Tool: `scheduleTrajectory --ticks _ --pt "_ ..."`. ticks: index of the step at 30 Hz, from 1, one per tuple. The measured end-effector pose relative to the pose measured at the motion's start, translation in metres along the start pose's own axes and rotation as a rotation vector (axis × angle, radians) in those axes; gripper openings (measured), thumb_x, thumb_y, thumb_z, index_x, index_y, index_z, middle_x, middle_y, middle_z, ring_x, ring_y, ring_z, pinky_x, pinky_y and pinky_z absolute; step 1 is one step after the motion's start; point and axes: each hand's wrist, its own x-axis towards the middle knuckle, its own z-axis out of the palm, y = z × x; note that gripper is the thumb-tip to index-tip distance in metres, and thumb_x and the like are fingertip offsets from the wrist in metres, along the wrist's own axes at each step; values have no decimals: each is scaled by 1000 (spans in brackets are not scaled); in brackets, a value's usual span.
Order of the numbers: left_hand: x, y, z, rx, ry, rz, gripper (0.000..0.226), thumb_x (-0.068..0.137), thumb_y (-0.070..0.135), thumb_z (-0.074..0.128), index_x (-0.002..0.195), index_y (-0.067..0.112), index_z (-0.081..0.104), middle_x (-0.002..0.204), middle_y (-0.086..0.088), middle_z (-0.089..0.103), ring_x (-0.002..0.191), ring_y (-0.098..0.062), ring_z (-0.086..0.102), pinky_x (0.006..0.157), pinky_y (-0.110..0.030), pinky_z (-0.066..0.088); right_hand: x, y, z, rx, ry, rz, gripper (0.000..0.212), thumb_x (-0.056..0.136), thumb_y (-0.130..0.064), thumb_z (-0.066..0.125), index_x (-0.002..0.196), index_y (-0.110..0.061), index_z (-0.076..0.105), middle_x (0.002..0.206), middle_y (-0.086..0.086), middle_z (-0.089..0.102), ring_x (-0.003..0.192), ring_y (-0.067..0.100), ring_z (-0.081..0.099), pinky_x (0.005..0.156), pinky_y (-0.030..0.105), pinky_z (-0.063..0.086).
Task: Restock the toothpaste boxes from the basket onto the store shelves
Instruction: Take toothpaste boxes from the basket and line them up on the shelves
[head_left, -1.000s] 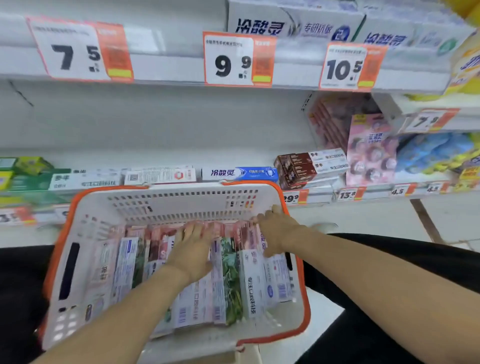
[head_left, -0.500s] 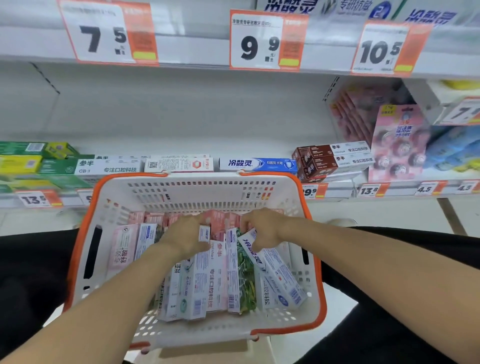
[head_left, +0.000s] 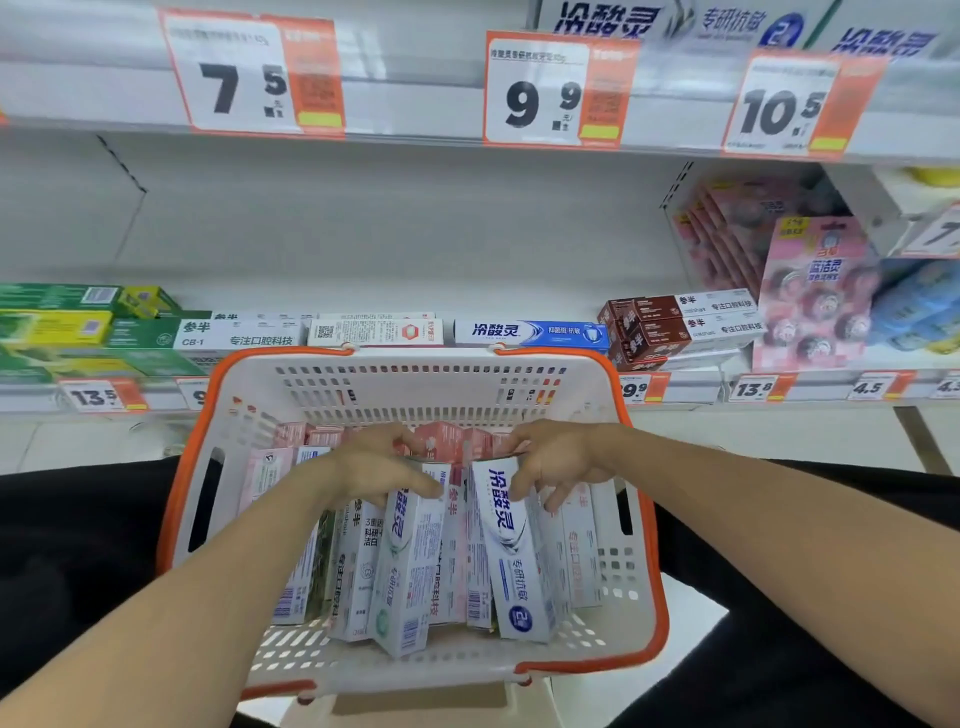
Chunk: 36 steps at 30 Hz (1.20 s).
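A white basket with an orange rim sits in front of me, holding several toothpaste boxes on end. My left hand grips the top of a white box with blue lettering near the middle. My right hand pinches the top of another white and blue box just to its right, and that box leans out of the row. Pink boxes stand behind both hands. The shelf beyond the basket carries a row of toothpaste boxes, among them a blue and white one.
Green and yellow boxes fill the shelf's left end, brown boxes and pink packs its right. The upper shelf edge carries price tags 7.5, 9.9 and 10.5. The basket rests on a pale stool.
Both hands went from sorting flat among the boxes to each taking hold of a white and blue box top. The two boxes have risen and tilted out of the row.
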Motion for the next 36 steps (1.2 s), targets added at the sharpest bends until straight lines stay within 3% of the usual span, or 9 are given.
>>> scheduleTrajectory --ticks 6,11,14,17,21,24,28,33,36 --pt "-8 20 -10 -479 -26 51 34 89 21 72 115 0 67 102 -14 77 100 -25 73 90 -44 59 5 8 13 180 9 -32 45 84 -9 72 125 -18 55 120 7 61 113 27 59 86 41 59" --pt "-8 22 -11 -640 -16 68 59 76 33 78 122 0 60 104 -18 76 103 -29 72 88 -47 59 -4 -2 -8 279 -32 -132 37 92 -10 63 126 -24 58 97 4 70 85 18 62 75 32 51" --pt "-7 22 -9 -658 31 68 56 76 46 74 116 8 66 96 -15 76 97 -31 71 88 -50 58 -17 -11 -33 413 36 -226 36 95 -21 67 130 -22 57 111 3 70 82 14 64 74 30 52" --pt "-9 26 -11 -650 44 100 55 83 54 67 114 8 69 87 -13 74 80 -26 67 74 -43 59 -28 -16 -53 450 139 -314 28 93 -26 68 117 -11 66 116 7 73 94 18 65 95 38 48" --pt "-22 44 -18 -585 2 190 52 84 48 64 112 4 65 97 -14 77 79 -18 72 59 -25 56 -47 -29 -63 479 227 -412 32 90 -31 71 113 -9 65 112 14 73 84 17 65 85 34 47" --pt "-34 62 -21 -497 -11 259 59 76 49 70 118 7 64 103 -11 77 91 -21 74 63 -27 56 -64 -46 -63 425 194 -462 43 86 -34 75 119 -8 66 96 7 76 85 22 67 86 34 50" --pt "-48 84 -20 -464 -17 341 56 75 47 75 121 18 63 108 -5 77 99 -26 74 81 -40 57 -84 -65 -60 283 153 -486 37 87 -43 72 115 -19 73 115 10 74 118 37 63 110 53 41" --pt "-67 110 -20 -565 -21 460 38 89 33 71 121 13 67 114 -12 74 104 -31 72 89 -44 57 -124 -83 -63 169 234 -511 52 87 -53 64 113 -9 72 107 10 76 98 25 72 93 40 57" --pt "-81 127 -23 -616 -20 548 38 90 29 71 122 10 66 115 -16 73 104 -37 71 83 -45 60 -165 -88 -81 -110 331 -543 54 77 -51 76 119 -19 66 107 3 74 91 16 73 78 28 56"
